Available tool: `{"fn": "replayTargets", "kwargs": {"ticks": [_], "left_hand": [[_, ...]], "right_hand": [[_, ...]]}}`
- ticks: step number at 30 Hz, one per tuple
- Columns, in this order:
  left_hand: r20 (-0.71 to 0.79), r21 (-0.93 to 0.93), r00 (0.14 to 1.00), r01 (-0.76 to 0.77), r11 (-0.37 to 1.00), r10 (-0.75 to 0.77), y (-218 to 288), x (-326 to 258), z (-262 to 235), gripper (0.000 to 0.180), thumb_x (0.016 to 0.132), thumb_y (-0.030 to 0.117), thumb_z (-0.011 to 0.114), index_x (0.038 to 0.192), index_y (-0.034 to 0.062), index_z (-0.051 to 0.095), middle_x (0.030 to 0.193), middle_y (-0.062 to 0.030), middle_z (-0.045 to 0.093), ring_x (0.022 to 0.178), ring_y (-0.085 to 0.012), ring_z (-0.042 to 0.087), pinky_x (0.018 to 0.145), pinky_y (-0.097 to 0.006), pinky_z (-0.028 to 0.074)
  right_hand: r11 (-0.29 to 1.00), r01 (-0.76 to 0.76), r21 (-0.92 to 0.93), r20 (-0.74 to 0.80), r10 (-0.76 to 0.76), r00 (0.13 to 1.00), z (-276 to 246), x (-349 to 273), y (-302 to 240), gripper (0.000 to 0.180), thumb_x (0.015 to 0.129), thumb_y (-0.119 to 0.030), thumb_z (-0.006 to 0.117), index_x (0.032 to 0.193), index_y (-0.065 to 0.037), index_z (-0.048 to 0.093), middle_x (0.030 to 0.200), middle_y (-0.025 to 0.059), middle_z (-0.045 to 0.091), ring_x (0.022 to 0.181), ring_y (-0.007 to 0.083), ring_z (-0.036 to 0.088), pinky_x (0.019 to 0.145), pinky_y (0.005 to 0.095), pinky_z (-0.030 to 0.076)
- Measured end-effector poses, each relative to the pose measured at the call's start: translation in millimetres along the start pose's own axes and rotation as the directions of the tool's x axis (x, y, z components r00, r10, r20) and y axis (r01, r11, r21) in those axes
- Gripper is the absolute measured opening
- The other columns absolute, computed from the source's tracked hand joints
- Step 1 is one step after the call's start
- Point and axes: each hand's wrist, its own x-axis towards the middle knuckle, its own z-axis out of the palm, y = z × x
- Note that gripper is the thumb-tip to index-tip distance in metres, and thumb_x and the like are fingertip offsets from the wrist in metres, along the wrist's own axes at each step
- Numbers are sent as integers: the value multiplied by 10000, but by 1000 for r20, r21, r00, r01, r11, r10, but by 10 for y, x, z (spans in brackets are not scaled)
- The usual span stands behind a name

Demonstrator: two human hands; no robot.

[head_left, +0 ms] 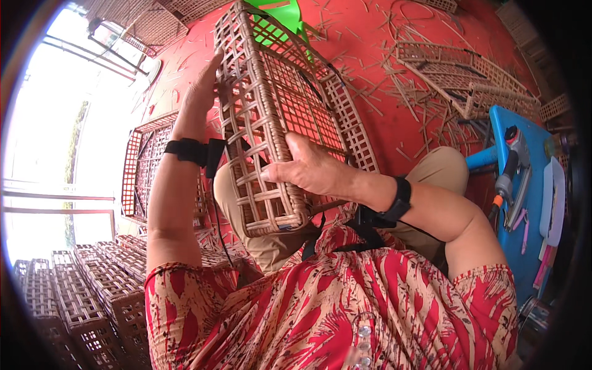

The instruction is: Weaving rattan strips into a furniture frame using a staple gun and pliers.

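Brown basket (271, 111) has red floor (390, 126) beyond — right hand (317, 168) gripping its edge (256, 65), left hand (202, 89) — grip unclear.

The woven basket (268, 111) is a warm brown, its openwork a checked lattice, its edge a braided twist. I see bright red floor (387, 131), tan strips (425, 114) flecked over it. The person's shirt (333, 296) is splashed in red, cream and black, the trousers (441, 172) plain beige, the wristbands (404, 194) black. The chair (287, 13) glares lime green; the table (501, 120) is sky blue.
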Motion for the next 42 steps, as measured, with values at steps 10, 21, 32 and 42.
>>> {"fn": "replayTargets", "kwargs": {"ticks": [10,21,32,42], "left_hand": [[85,506,996,-28,862,-17,372,32,-63,909,729,696,591,1388,91,429,1353,-136,482,1261,-280,411,1010,-466,328],[-199,378,957,274,884,-212,-577,-118,-669,294,683,177,709,898,22,580,812,-46,565,779,-140,557,657,-270,434],[-87,20,940,333,943,-330,-624,-268,-769,246,756,17,579,996,3,526,765,-83,587,576,-183,594,442,-291,517],[-255,-285,936,168,944,-244,-559,-1127,-793,169,750,37,583,905,28,517,649,-54,521,459,-129,470,425,-261,481]], "right_hand": [[922,-360,145,439,266,858,-234,410,111,665,899,-537,499,1205,53,471,1003,190,596,681,196,631,628,327,516],[422,-878,-227,-873,312,376,-2527,427,3663,579,786,-182,645,1305,-22,442,1300,213,493,1215,336,479,992,429,423],[468,-866,-178,-821,414,393,-2810,294,3045,285,828,-185,482,1007,-30,640,1022,214,646,992,387,610,844,455,484],[277,-854,-441,-847,186,498,-3138,719,864,243,881,-181,515,1054,-62,637,993,171,649,908,319,629,773,441,505]]}}
